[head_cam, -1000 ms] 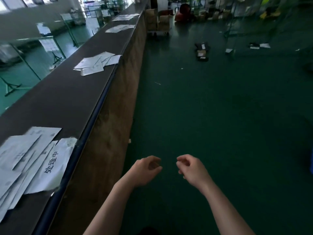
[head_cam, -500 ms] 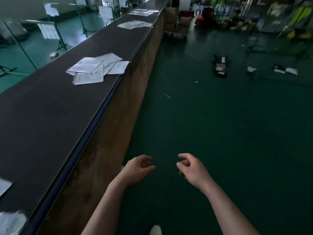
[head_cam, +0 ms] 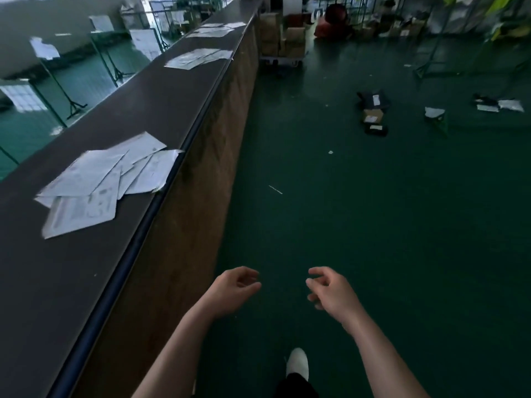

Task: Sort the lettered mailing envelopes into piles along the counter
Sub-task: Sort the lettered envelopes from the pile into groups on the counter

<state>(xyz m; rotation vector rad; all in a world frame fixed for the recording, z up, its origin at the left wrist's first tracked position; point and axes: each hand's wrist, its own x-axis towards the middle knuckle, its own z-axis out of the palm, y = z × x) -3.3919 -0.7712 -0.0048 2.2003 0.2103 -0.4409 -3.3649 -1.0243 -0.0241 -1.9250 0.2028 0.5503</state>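
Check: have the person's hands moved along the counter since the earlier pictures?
Yes. Both hands, left hand and right hand, advanced along the counter, level now with a farther envelope pile.

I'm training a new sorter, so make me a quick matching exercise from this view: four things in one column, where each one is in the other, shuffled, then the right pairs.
Things
1. nearest envelope pile
2. white shoe
3. cardboard boxes on a cart
4. left hand

Places
A. far end of the aisle, by the counter's end
B. on the dark counter top, near its edge
C. in the air over the green floor, holding nothing
D. on the floor at the bottom of the view

Pairs: 1-B, 2-D, 3-A, 4-C
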